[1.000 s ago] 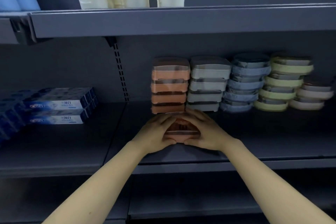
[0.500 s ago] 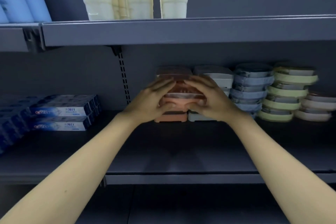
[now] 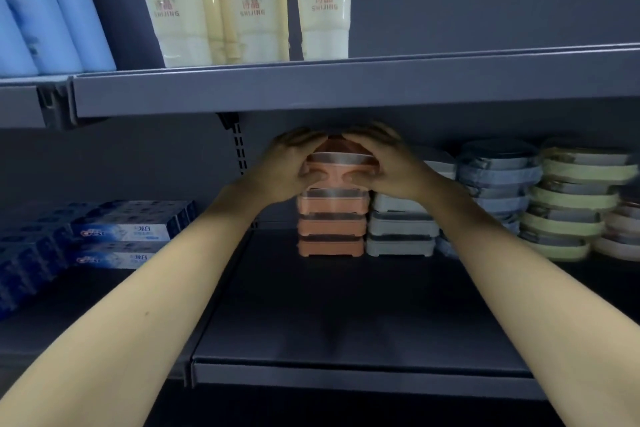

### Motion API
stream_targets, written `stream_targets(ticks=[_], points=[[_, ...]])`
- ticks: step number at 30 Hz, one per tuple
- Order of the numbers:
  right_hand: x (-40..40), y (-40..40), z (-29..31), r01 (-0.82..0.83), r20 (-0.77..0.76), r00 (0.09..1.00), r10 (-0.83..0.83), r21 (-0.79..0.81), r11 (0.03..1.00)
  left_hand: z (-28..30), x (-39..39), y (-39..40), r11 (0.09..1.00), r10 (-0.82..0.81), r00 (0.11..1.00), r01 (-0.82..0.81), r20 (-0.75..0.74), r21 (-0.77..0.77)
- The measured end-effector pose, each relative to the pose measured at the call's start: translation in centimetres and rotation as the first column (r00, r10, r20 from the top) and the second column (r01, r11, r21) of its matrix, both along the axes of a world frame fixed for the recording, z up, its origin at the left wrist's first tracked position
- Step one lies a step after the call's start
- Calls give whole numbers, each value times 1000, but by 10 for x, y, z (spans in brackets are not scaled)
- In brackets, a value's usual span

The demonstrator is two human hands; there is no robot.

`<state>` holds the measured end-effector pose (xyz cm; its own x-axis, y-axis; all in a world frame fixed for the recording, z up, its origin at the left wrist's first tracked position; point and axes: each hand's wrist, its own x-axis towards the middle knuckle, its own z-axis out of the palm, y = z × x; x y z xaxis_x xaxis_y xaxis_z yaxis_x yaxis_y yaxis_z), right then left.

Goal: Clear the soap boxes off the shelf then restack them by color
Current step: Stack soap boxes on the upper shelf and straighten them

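both hands grip one orange soap box (image 3: 341, 173) at the top of the orange stack (image 3: 331, 222), the left hand (image 3: 289, 166) curled round its left end and the right hand (image 3: 388, 163) round its right end, thumbs pressed on its front. the stack stands at the back of the shelf (image 3: 346, 322), just beside the grey stack (image 3: 401, 229), then the blue stack (image 3: 498, 184) and green stack (image 3: 571, 201). toothpaste boxes (image 3: 121, 236) lie to the left.

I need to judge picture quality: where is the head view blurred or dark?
Head view: motion blur smears both hands and the orange soap box; the stacks at right are soft; under the upper shelf it is dim; shelf edges bow from the wide lens.
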<state>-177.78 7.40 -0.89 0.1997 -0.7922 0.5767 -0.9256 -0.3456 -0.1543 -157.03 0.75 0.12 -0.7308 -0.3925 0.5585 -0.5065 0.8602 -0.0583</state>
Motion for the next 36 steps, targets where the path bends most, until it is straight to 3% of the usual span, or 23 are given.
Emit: stream_targets(ticks=[3,8,16,21,26,31,36], points=[[4,-4,-4,59,-46,997,-65,-124,991,-3,-8,0,987,135,991,-133,16,-88],[7,-10,-15,81,-82,991,-106,-260,962,-11,-27,5,982,147,987,-154,-65,-113],[11,-23,-5,214,-133,966,-223,-77,974,-15,-40,-8,950,309,951,-310,-20,-38],[13,-25,2,358,-272,888,-370,-93,929,-8,-45,-2,922,381,921,-385,77,34],[18,-19,0,427,-308,847,-433,-91,900,-1,-38,6,897,434,886,-441,161,6],[14,7,-11,453,-243,859,-450,-47,890,-25,-23,21,901,430,902,-432,46,36],[-1,35,-42,455,-197,869,-453,-38,890,-74,1,28,850,481,876,-474,25,229]])
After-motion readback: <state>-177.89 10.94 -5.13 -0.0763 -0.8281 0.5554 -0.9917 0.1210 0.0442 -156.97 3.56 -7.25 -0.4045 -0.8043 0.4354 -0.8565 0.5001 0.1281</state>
